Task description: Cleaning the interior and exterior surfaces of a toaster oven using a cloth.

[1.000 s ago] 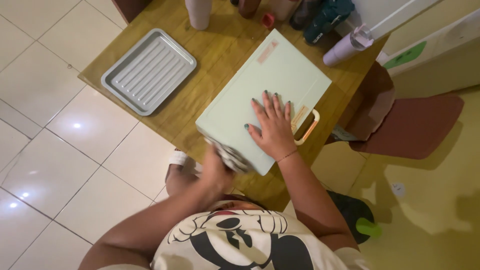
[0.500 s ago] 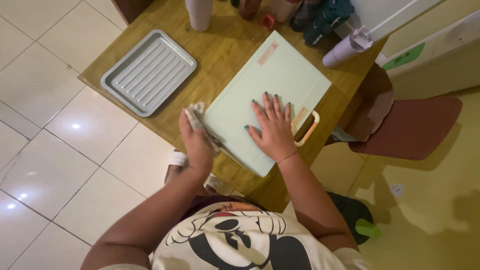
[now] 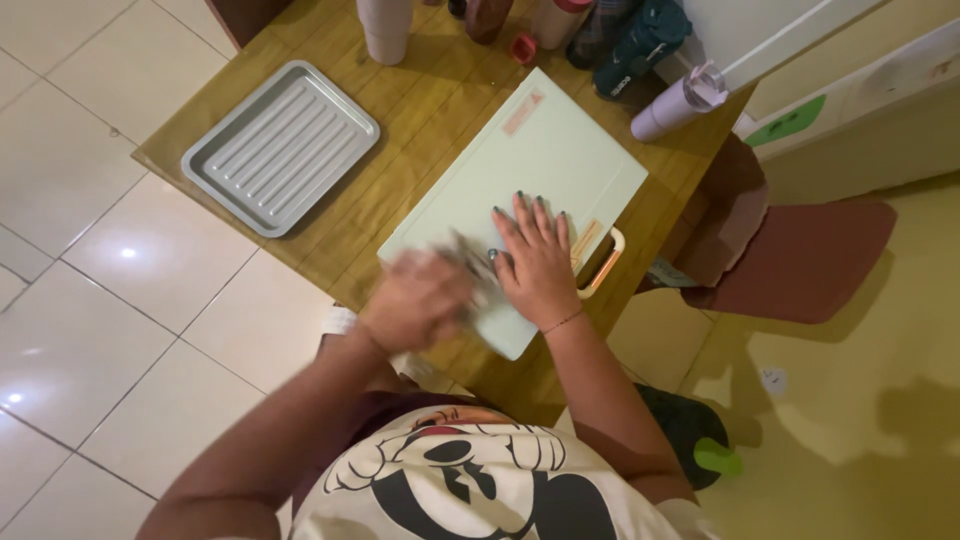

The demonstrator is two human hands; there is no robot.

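A pale green cutting board [image 3: 545, 150] with an orange-edged handle lies on a wooden table [image 3: 420, 100]. My right hand [image 3: 537, 262] rests flat on the board's near end, fingers spread, pressing it down. My left hand [image 3: 415, 300], blurred by motion, grips a crumpled light cloth [image 3: 470, 262] on the board's near left corner, right beside my right hand.
A grey ribbed metal tray [image 3: 280, 145] sits at the table's left end. Cups, bottles and a lilac tumbler [image 3: 672, 105] crowd the far edge. A dark red chair [image 3: 800, 250] stands to the right. Tiled floor lies to the left.
My left hand with the cloth swept from the board's near corner out to its left edge, then back onto the near part of the board. My right hand stayed flat.
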